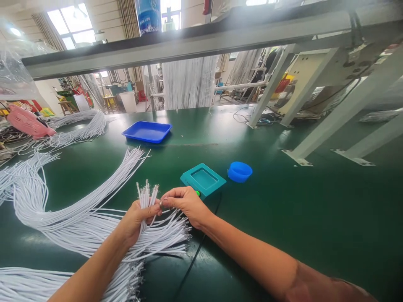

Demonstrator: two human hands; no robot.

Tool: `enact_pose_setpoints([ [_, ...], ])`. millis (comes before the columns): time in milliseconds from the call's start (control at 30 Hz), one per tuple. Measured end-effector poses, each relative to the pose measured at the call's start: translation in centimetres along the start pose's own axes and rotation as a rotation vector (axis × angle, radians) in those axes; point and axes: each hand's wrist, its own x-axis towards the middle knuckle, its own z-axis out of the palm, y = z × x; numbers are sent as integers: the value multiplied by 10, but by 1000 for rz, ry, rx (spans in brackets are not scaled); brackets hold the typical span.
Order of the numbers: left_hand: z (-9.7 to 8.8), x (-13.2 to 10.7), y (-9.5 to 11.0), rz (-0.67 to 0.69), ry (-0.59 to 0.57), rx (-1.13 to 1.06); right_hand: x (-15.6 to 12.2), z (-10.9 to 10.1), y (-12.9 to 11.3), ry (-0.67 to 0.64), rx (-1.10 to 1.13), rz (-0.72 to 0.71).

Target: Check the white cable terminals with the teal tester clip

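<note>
My left hand (pixel 137 220) is closed around a bunch of wires (pixel 146 195), ends up. My right hand (pixel 185 204) pinches one tip beside it. A teal box (pixel 203 179) sits just beyond.

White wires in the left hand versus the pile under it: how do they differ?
The held bunch is small, the pile large. The held bunch stands upright in the left hand; the pile lies flat on the green table. Both are thin white wires.
</note>
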Motion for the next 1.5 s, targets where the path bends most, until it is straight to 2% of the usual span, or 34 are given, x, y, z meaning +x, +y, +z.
enact_pose_setpoints([
  [133, 1, 1, 0, 27, 1, -1, 0, 1, 1, -39, -33, -38],
  [200, 3, 0, 0, 48, 29, 23, -2, 1, 1, 28, -166, -83],
  [300, 5, -1, -2, 79, 73, 80, -5, 2, 3, 175, -485, -194],
  [400, 7, -1, -4, 98, 82, 117, -7, 2, 7, 269, -858, -536],
  [467, 8, -1, -4, 96, 88, 113, -7, -1, 10, 270, -1066, -804],
  [533, 8, 0, -4, 80, 95, 94, -6, -7, 12, 189, -1259, -1026],
  [600, 8, 0, -3, 63, 83, 54, -5, -13, 12, 42, -1423, -1221],
  [667, 7, 0, -2, 41, 58, -2, -4, -16, 10, -105, -1489, -1306],
  [733, 6, 0, -1, 23, 43, -37, -2, -17, 7, -124, -1397, -1195],
  [767, 6, 0, 0, 20, 42, -41, -2, -16, 4, -76, -1306, -1064],
  [867, 6, -1, 1, 49, 42, -21, -1, -12, -4, 70, -981, -549],
  [933, 6, -1, 1, 76, 26, -8, -1, -9, -7, 25, -812, -279],
  [967, 6, -1, 0, 89, 16, 0, -1, -8, -7, -18, -748, -209],
  [1033, 6, -1, -1, 105, -9, 13, -2, -7, -5, -44, -707, -202],
  [1067, 7, -1, -1, 106, -22, 16, -2, -7, -4, -26, -745, -268],
  [1133, 7, 0, -1, 93, -48, 24, -2, -8, -1, -15, -937, -491],
  [1200, 8, 1, -1, 61, -50, 30, 0, -11, -1, -68, -1178, -689],
  [1233, 8, 2, -2, 36, -37, 33, 0, -13, -3, -94, -1288, -733],
  [1300, 7, 5, -2, -19, 0, 33, 2, -18, -7, -114, -1489, -696],
  [1400, 6, 11, -5, -88, 26, 17, 3, -25, -13, -208, -1725, -539],
  [1500, 3, 16, -9, -123, 27, -5, 5, -28, -15, -321, -1817, -474],
])
